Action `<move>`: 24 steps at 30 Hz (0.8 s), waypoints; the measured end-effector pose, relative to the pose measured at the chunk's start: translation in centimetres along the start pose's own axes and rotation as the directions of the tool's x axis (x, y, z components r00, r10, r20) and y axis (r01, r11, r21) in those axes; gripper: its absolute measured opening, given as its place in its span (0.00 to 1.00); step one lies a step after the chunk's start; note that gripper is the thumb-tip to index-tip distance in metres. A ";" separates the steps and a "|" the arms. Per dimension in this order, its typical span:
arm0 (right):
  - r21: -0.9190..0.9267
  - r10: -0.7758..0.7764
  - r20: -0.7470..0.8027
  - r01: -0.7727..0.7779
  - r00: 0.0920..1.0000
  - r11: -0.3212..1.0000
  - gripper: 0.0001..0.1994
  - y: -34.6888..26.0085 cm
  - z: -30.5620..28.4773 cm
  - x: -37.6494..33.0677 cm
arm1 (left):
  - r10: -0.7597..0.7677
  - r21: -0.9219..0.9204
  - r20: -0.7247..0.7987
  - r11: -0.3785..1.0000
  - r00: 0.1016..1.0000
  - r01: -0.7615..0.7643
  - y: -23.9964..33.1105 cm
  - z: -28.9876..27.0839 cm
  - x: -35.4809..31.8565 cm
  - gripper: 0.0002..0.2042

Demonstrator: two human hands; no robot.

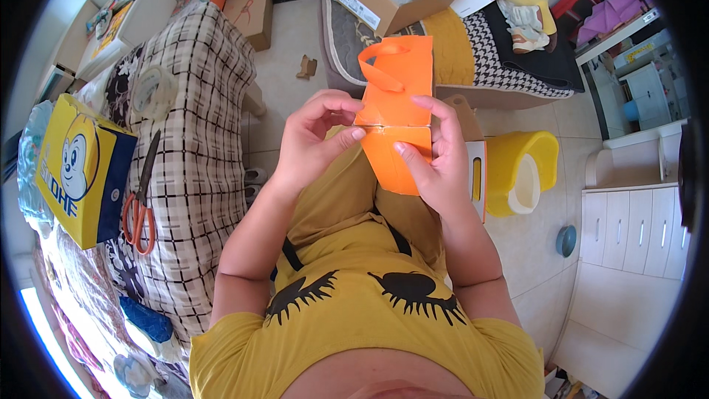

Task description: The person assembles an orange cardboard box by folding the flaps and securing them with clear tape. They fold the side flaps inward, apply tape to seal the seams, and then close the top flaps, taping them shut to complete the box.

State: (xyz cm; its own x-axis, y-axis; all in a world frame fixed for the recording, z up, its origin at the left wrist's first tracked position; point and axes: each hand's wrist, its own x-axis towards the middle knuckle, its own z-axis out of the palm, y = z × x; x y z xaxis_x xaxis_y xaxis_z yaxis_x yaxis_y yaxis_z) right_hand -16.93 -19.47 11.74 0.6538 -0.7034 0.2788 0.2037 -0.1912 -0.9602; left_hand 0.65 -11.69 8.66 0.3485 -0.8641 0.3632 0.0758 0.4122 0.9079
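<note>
A small orange cardboard box [391, 159] with an orange ribbon loop [380, 77] on its upper panel is held up in front of my lap. A crease or seam runs across its middle, with a pale worn spot at the left end. My left hand [314, 133] pinches the left edge at this seam, thumb in front and fingers curled behind. On the other side my right hand [443, 159] grips the box, its thumb on the lower front panel and its index finger along the right edge of the upper panel.
Scissors [140, 214], clear tape [155, 92] and a yellow-blue box [81, 170] lie on the checked cloth [196, 155] at left. An open carton [391, 0] sits on the padded seat ahead. To the right stand a yellow plastic seat [498, 170] and a teal bowl [566, 241].
</note>
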 end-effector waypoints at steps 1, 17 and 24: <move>0.004 -0.002 -0.005 0.002 1.000 1.000 0.26 -0.1 0.0 0.0 | 0.029 0.018 -0.044 0.999 0.999 -0.029 0.1 0.3 -0.2 0.13; -0.482 -0.227 0.058 0.226 0.972 0.846 0.24 -0.4 1.2 0.9 | 0.539 0.868 0.231 0.262 0.810 -0.422 0.9 1.3 -1.3 0.14; -0.747 0.111 0.224 0.097 0.968 0.658 0.14 -0.3 3.0 1.0 | 0.438 0.729 0.268 0.490 0.858 -0.478 4.6 1.8 -1.8 0.13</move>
State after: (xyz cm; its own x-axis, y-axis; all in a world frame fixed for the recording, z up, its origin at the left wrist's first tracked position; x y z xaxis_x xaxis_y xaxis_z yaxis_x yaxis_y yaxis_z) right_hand -14.16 -18.09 12.40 0.8189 -0.5490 0.1672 -0.3465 -0.7052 -0.6186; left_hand -1.31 -8.74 12.50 0.0820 -0.6380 0.7657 -0.8108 0.4040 0.4234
